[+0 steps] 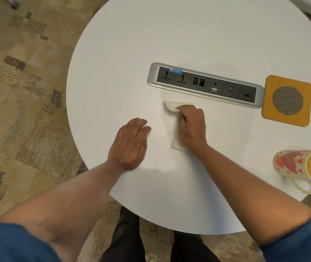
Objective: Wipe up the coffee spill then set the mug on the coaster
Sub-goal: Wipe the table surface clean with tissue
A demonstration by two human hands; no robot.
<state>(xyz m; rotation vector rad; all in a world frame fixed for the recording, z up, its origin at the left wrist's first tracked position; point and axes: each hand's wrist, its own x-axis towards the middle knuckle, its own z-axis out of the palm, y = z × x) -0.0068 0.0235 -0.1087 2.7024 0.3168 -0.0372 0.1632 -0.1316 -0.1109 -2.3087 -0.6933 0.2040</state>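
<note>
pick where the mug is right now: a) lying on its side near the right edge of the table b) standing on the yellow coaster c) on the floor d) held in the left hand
a: the mug lies tipped on its side on the white table, well short of the empty coaster, with neither hand touching it.

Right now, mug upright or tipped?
Tipped. The mug lies on its side on the table, mouth facing right, handle toward the near edge. No liquid visible inside.
</note>
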